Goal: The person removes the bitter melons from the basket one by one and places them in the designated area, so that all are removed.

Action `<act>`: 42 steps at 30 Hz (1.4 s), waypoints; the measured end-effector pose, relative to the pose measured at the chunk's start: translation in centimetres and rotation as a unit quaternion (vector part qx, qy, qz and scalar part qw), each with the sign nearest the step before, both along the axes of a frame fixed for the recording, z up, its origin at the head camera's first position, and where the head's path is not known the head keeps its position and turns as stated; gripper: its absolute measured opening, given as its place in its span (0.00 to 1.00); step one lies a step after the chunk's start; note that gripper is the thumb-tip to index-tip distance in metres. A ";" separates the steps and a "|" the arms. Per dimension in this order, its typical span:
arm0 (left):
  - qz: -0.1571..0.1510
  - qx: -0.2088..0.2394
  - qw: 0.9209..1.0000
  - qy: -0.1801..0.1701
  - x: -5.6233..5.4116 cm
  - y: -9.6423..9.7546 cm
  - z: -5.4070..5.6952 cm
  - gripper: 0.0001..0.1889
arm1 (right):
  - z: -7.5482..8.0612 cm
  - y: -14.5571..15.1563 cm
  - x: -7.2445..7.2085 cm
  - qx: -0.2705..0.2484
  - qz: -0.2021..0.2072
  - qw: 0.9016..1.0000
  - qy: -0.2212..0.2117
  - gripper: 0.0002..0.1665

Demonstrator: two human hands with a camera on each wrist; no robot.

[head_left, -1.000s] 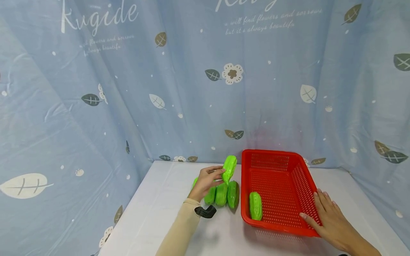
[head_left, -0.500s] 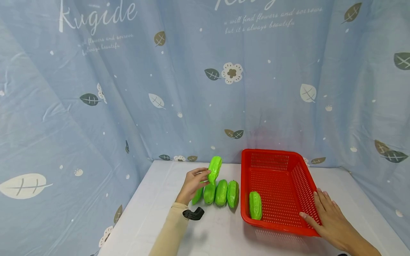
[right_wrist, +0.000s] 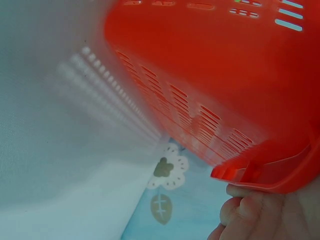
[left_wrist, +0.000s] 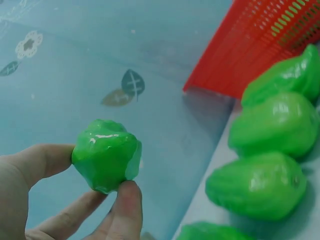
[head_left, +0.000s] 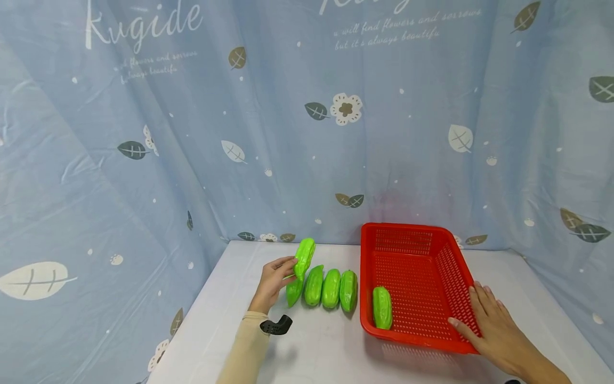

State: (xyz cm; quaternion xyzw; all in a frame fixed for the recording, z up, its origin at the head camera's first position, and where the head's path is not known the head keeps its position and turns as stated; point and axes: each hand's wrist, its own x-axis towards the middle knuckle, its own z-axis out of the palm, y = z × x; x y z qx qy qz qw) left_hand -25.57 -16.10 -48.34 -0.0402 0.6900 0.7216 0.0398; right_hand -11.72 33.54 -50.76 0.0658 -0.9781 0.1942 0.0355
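Observation:
Between thumb and fingers, my left hand (head_left: 272, 281) pinches a bright green ridged toy gourd (head_left: 304, 256), raised above the table. The left wrist view shows its lumpy end (left_wrist: 106, 157) facing the camera. Beneath and right of this hand several similar green gourds (head_left: 331, 288) lie side by side in a row. Another gourd (head_left: 382, 308) lies inside the red plastic basket (head_left: 416, 340), against its left wall near the front corner. My right hand (head_left: 496, 326) holds the basket's right rim near the front, thumb inside and fingers outside; the right wrist view shows fingers (right_wrist: 262, 212) under the rim.
A white table (head_left: 331, 352) carries everything. Behind it and at both sides hangs a blue curtain (head_left: 288, 133) printed with leaves and flowers. The basket's left wall stands close beside the rightmost gourd of the row.
My left hand has moved left with the gourd, away from the basket and over the row's left end, uncovering the other gourds. The right hand and basket stay in place.

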 end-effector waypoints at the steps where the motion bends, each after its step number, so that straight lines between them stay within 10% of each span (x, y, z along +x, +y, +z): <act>1: 0.004 -0.003 1.000 -0.001 0.0 -0.3 -0.1 0.26 | 0.0 0.0 0.0 0.001 0.000 1.000 0.000 0.62; 42: 0.079 -0.041 0.995 -0.034 0.5 -5.8 -4.8 0.28 | 0.1 -0.1 0.1 -0.005 -0.003 1.000 -0.003 0.62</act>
